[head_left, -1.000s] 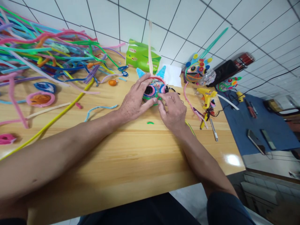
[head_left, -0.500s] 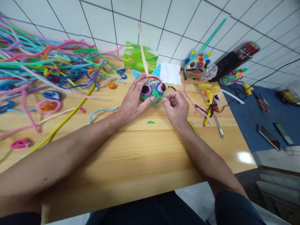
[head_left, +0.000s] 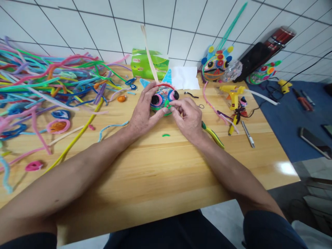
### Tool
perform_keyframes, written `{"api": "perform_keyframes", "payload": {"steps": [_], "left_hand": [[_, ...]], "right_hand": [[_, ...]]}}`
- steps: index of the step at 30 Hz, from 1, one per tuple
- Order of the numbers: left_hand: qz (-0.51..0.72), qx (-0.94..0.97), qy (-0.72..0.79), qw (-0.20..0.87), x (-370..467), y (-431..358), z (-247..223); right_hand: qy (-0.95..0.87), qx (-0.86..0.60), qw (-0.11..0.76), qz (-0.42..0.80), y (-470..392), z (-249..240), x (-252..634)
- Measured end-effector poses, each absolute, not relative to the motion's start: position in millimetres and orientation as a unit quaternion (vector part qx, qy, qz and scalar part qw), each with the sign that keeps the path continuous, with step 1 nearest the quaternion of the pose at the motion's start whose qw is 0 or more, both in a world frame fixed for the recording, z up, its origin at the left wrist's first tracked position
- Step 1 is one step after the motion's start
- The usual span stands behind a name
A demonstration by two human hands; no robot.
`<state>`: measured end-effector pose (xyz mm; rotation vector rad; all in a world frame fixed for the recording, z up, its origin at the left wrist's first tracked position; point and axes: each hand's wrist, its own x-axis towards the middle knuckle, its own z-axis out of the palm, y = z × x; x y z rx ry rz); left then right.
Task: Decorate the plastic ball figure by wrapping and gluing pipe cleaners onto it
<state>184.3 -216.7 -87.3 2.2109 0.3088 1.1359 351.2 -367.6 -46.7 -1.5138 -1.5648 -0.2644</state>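
Two bare hands work on a round animal face of clear plastic and bright fuzzy trim, with bulging black eyes ringed in pink and blue. It rests on the light wooden surface; clock directions run from it. Two pointed blue ears top it, and a cream fuzzy strip rises near 11 o'clock.

The left hand, at 8 o'clock, has its grip partly open, curved around the face, fingers over the top and thumb along the lower edge, holding it. The right hand, at 4 o'clock, brings thumb and forefinger close together by a green piece mid-face; whether that grip holds it cannot be told.

A small curved green strip lies at 6 o'clock, a light blue fuzzy strip at 8, a tangled heap of multicoloured fuzzy stems past 9, a glossy green packet at 11, a second decorated face at 2, a yellow glue gun at 3, and a yellow-and-dark curved handle at 4, beside the right wrist.
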Motion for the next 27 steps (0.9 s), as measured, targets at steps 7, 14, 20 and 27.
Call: {"api": "perform_keyframes", "payload": {"steps": [7,14,20,27], "left_hand": [[0.430,0.839,0.114,0.315,183.7,-215.9,-86.3],[0.418,0.847,0.113,0.307,181.9,-216.4,-84.1],[0.414,0.849,0.114,0.308,179.1,-218.6,-80.8],[0.415,0.846,0.122,0.312,179.8,-220.0,-80.5]], "right_hand": [[-0.646,-0.594,0.462,-0.125,-366.6,-46.2,349.8],[-0.640,-0.603,0.460,-0.125,-367.0,-46.4,350.0],[-0.634,-0.622,0.446,-0.109,-367.5,-46.4,351.1],[-0.633,-0.631,0.434,-0.110,-368.6,-47.9,349.0]]}}
